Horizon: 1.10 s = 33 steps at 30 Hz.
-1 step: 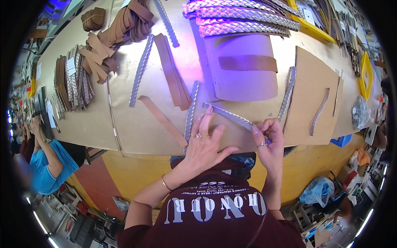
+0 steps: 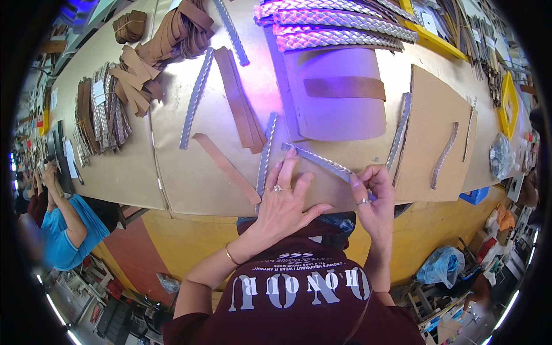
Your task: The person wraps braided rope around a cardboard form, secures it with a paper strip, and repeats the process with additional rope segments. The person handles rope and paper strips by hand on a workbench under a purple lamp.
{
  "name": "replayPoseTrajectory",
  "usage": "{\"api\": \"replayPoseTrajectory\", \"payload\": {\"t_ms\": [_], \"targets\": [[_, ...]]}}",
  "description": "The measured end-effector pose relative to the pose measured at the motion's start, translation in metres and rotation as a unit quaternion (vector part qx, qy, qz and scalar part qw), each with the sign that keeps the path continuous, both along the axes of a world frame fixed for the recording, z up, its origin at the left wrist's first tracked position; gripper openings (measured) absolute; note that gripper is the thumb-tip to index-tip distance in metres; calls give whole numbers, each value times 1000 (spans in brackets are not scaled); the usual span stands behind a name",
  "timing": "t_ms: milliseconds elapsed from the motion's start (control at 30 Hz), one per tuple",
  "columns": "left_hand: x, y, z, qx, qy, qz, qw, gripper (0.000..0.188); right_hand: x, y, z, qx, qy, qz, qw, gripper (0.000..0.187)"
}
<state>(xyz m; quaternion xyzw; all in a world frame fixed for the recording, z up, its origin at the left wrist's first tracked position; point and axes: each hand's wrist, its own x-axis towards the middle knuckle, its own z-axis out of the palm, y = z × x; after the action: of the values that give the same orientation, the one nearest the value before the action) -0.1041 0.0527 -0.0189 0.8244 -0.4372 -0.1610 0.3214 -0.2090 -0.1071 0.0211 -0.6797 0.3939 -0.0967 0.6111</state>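
Note:
A braided silver-grey strip (image 2: 319, 161) lies slantwise in front of me on the table. My left hand (image 2: 284, 198) has its fingers spread, and a fingertip presses on the strip's far left end. At the near right end, my right hand (image 2: 375, 192) pinches the strip between thumb and finger. Just left of my left hand lies another braided strip (image 2: 268, 152), partly covered near its lower end. Beside that is a flat brown leather strip (image 2: 225, 167). Several longer brown strips (image 2: 240, 106) lie together farther off.
Braided strips (image 2: 345, 39) are piled behind a curved tan block (image 2: 339, 112). A brown board (image 2: 434, 126) lies to the right with braided pieces on it. Bundled strips (image 2: 103, 109) and loose brown strips (image 2: 181, 29) occupy the left. A person in a blue sleeve (image 2: 75, 230) works at far left.

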Motion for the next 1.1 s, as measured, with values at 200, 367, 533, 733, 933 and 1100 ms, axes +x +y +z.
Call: {"api": "replayPoseTrajectory", "payload": {"t_ms": [200,367,533,733,933,1100], "targets": [[5,-4,-8,-2,-30,-13,999,82,17,-8,14,-77,126,129,981,23],[10,-3,-5,-32,10,15,999,69,35,0,26,-225,221,183,931,23],[14,0,-5,16,-73,2,997,57,35,-1,34,-291,238,206,904,16],[6,-2,-8,14,-44,7,999,46,34,-5,36,-334,234,231,883,12],[4,-3,-10,8,-44,11,999,48,40,-4,39,-330,191,284,880,19],[6,-1,-11,17,-48,5,999,50,54,-3,30,-171,217,264,924,29]]}}
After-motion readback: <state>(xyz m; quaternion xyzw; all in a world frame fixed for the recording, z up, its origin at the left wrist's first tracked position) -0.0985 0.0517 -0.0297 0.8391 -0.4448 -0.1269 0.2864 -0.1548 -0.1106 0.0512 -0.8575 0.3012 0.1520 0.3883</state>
